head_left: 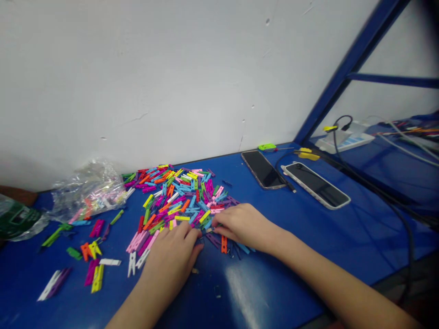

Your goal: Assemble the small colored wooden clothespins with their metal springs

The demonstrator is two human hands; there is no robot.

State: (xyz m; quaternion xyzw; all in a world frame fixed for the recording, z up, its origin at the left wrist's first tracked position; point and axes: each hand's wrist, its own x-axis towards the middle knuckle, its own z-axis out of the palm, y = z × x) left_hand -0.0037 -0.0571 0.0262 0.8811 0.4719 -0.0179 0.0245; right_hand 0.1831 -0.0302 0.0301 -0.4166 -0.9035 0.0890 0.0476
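Many small colored clothespins (185,189) lie heaped in the middle of the blue table. At the front edge of this heap, my left hand (174,253) rests with its fingers curled and close together; whatever they hold is hidden. A white clothespin (131,264) lies just left of that hand. My right hand (245,226) reaches in from the right, thumb and fingers pinched over the heap's right front side. A small pale piece shows between the two hands, too blurred to name. Beneath the right hand lies an orange clothespin (224,244).
A clear plastic bag (92,192) with clothespins stands at the left, near a green package (18,219). Loose clothespins (97,278) lie at front left. Two phones (263,169), a black cable (370,183) and a power strip (345,141) are right. A white wall (171,82) stands behind.
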